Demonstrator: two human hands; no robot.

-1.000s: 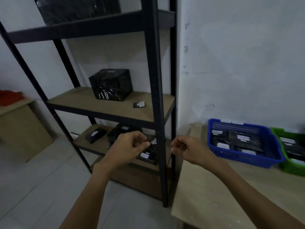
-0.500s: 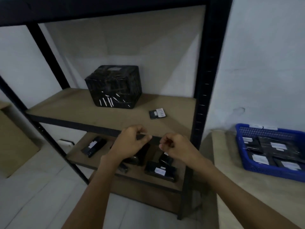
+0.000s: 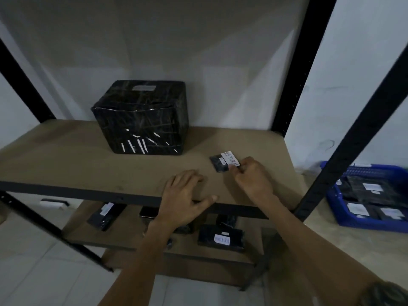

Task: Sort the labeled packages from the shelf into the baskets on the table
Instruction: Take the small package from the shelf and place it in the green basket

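The left hand lies flat, fingers spread, on the shelf board's front edge. Just beyond, toward the board's right edge, the right hand pinches a small black package labelled RETURN. A large black-wrapped box stands by the back edge.

A small storeroom or parcel-sorting room: a black steel rack with bare fibreboard shelves stands against plain white walls on a pale tiled floor. The shelves carry goods wrapped in black plastic with white labels, a large box and flat packets; one small packet reads "RETUR". Beside the rack, a blue basket of labelled packets sits on a wooden tabletop
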